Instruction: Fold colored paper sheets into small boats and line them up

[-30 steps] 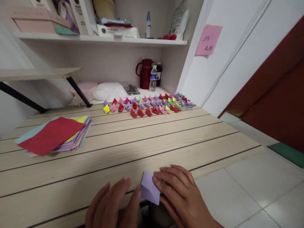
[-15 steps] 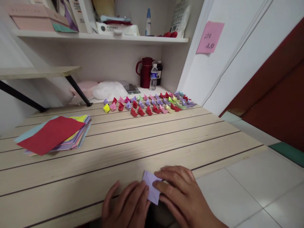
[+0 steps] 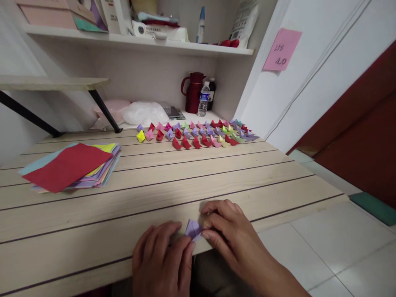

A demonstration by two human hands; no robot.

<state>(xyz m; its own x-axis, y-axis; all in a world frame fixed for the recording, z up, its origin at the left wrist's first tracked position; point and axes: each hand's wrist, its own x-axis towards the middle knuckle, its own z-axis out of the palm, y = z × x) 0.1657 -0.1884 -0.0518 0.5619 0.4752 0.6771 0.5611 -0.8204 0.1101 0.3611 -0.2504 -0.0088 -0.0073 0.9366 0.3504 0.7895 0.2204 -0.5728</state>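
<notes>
A small folded square of purple origami paper (image 3: 193,229) lies at the front edge of the table, between my hands. My left hand (image 3: 163,258) has its thumb and index finger closed at the paper's lower left corner, the other fingers bent on the wood. On the other side my right hand (image 3: 230,231) pinches the paper's right edge between thumb and fingertips. Its right part is hidden by those fingers. Rows of small folded paper boats (image 3: 196,142) in red, purple, pink, yellow and green stand at the back of the table.
A stack of coloured paper with a red sheet (image 3: 69,165) on top lies on the left of the table (image 3: 148,177). Behind stand a dark red jug (image 3: 194,93), a water bottle (image 3: 203,100) and a plastic bag (image 3: 144,113). The table's right edge borders a tiled floor (image 3: 309,243).
The purple paper has gone from lying flat under my fingers to being pinched at its edges, and less of it shows. My right hand's fingers have curled in.
</notes>
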